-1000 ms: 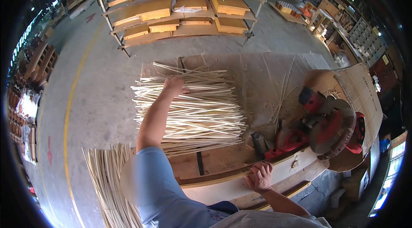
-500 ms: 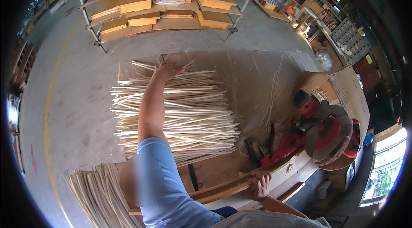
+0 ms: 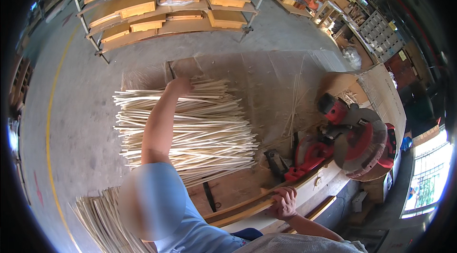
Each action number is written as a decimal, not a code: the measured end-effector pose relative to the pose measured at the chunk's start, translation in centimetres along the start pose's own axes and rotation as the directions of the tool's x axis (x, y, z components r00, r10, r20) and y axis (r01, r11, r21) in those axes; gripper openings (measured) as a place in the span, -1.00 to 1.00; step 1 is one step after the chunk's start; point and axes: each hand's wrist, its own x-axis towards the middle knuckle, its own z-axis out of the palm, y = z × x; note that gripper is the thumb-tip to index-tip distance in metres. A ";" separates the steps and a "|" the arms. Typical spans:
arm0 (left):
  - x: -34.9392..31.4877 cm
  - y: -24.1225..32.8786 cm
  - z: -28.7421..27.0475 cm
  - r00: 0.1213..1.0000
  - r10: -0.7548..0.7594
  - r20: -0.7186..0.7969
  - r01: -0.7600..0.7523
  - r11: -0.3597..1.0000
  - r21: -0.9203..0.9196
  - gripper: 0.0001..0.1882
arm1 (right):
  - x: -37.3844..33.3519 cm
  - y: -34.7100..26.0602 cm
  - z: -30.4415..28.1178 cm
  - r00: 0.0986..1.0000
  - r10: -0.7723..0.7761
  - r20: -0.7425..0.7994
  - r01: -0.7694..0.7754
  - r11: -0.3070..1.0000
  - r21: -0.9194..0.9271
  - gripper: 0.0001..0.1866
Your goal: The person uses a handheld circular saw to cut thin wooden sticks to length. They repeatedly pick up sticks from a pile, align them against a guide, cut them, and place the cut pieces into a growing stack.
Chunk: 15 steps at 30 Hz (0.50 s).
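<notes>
Many sticks point(image 3: 209, 131) lie piled; left hand point(image 3: 181, 86) at their far edge, finger state unclear; right hand point(image 3: 284, 203) gripping a rail point(image 3: 245, 211) on their near side.

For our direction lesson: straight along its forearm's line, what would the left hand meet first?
The left hand would probably meet the brown work surface beyond the pale sticks; depth is unclear.

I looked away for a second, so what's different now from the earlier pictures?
The left hand moved rightward and farther out, to the far edge of the sticks; the slanted ones that jutted beyond it no longer show. Whether it grips any is unclear. The camera view shifted too. The right hand stayed on the wooden edge, and the saw stayed put.
</notes>
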 end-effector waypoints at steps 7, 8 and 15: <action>-0.5 2.4 -0.1 0.933 -0.357 -0.041 0.341 0.916 -0.213 -0.47 | -0.3 0.4 0.1 1.000 0.005 0.001 -0.005 1.000 -0.001 -0.47; -0.7 3.1 -0.5 0.910 -0.415 -0.006 0.401 0.883 -0.244 -0.42 | -0.4 0.4 0.1 1.000 0.007 -0.001 -0.007 1.000 0.006 -0.46; -2.6 2.5 -2.1 0.938 -0.340 0.072 0.331 0.811 -0.482 0.08 | -0.6 0.3 -0.5 1.000 0.013 0.001 -0.013 1.000 0.015 -0.44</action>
